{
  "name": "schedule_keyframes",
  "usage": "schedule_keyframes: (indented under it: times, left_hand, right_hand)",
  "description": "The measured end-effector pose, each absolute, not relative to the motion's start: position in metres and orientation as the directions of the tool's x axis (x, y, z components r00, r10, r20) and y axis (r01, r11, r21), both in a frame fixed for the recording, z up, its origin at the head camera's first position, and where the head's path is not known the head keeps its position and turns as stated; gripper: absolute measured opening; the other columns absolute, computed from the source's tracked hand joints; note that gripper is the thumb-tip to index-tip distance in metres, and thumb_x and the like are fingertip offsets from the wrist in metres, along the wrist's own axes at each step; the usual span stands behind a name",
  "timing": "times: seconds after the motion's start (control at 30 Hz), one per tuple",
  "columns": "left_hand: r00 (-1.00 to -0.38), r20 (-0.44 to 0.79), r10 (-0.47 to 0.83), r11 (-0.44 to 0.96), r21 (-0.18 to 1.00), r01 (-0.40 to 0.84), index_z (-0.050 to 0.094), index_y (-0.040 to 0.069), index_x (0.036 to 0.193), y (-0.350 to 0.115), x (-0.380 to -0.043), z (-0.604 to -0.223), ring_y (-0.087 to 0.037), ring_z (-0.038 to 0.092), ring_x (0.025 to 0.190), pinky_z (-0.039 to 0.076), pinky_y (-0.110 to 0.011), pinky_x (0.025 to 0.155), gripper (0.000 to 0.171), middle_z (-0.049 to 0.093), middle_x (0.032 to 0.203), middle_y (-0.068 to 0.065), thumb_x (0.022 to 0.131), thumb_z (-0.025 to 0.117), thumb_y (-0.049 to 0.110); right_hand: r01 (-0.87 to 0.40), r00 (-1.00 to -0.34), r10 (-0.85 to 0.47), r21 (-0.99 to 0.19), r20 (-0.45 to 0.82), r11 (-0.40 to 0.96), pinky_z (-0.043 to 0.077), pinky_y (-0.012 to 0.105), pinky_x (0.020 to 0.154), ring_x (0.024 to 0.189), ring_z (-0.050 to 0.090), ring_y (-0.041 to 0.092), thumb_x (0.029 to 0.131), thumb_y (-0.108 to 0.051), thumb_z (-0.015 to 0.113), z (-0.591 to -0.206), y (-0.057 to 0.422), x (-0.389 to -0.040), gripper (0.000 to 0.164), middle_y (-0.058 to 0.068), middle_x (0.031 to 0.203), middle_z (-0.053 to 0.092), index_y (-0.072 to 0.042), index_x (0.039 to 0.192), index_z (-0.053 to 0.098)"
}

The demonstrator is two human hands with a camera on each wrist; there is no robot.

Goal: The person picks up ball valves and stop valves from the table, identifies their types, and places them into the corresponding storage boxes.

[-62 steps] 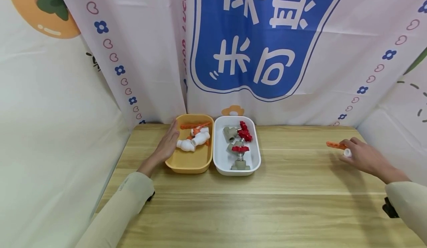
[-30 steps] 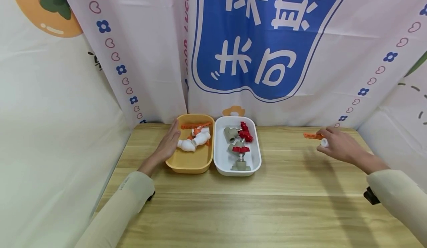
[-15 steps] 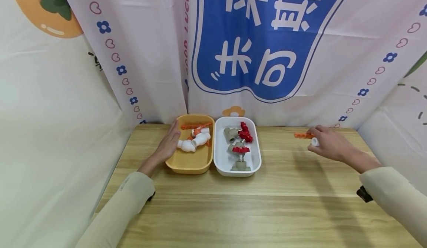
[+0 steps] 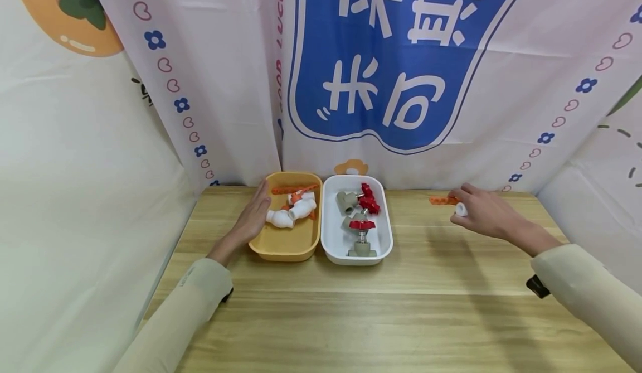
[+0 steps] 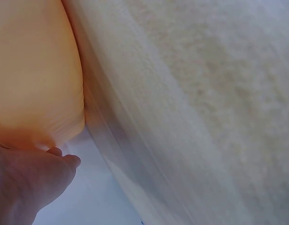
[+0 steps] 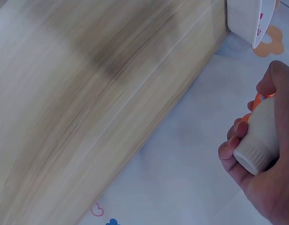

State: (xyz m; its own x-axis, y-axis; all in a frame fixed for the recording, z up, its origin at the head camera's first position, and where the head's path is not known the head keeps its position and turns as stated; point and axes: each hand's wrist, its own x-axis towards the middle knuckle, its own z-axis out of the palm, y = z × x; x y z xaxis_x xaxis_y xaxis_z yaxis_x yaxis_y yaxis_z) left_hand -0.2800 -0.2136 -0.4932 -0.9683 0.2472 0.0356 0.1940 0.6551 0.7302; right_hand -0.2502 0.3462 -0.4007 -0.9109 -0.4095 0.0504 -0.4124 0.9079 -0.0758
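My right hand (image 4: 484,211) holds a white plastic ball valve (image 6: 261,133) with an orange lever above the right part of the table. In the right wrist view its fingers curl round the white body, and the lever is partly hidden behind them. My left hand (image 4: 252,218) rests against the left side of the yellow bin (image 4: 283,254), fingers extended along the wall. Inside that bin lie several white ball valves (image 4: 281,218) with orange levers. Beside it stands a white bin (image 4: 356,260) with several grey valves (image 4: 362,248) bearing red handwheels.
The wood-grain table (image 4: 351,323) ends at the back against a printed cloth (image 4: 311,161). Pale cloth walls (image 4: 90,206) close in the left and right sides. Both bins stand side by side near the back edge.
My right hand has moved left across the table with the ball valve, from the far right toward the bins. My left hand and both bins stay in place.
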Motion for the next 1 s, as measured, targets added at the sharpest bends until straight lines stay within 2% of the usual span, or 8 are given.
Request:
schedule_keyframes:
  times: [0.13, 0.83, 1.0]
  left_hand:
    - [-0.969, 0.036, 0.244, 0.658, 0.728, 0.192, -0.005, 0.009, 0.170, -0.214, -0.281, -0.494, -0.033, -0.005, 0.164, 0.002, -0.054, 0.133, 0.065, -0.009, 0.179, -0.010, 0.116, 0.010, 0.044]
    - [-0.969, 0.038, 0.245, 0.668, 0.718, 0.197, -0.005, 0.008, 0.169, -0.213, -0.281, -0.494, -0.033, -0.005, 0.165, 0.001, -0.052, 0.133, 0.065, -0.010, 0.178, -0.011, 0.116, 0.009, 0.044]
    - [-0.969, 0.040, 0.244, 0.665, 0.720, 0.198, -0.005, 0.008, 0.169, -0.213, -0.281, -0.493, -0.033, -0.005, 0.165, 0.001, -0.053, 0.133, 0.066, -0.009, 0.178, -0.011, 0.116, 0.009, 0.044]
  right_hand:
    - [-0.426, -0.905, -0.422, -0.078, 0.057, 0.901, 0.054, 0.036, 0.063, 0.073, 0.057, 0.022, 0.090, -0.025, 0.075, -0.398, 0.339, -0.250, 0.046, 0.018, 0.113, 0.067, 0.000, 0.129, 0.067]
    - [-0.489, -0.872, -0.485, -0.084, 0.068, 0.868, 0.041, 0.029, 0.053, 0.069, 0.054, 0.020, 0.091, -0.026, 0.072, -0.388, 0.297, -0.250, 0.046, 0.012, 0.107, 0.064, -0.003, 0.130, 0.068]
    - [-0.502, -0.865, -0.498, -0.085, 0.060, 0.861, 0.042, 0.028, 0.054, 0.068, 0.054, 0.020, 0.091, -0.027, 0.072, -0.387, 0.287, -0.250, 0.045, 0.012, 0.108, 0.063, -0.004, 0.131, 0.068]
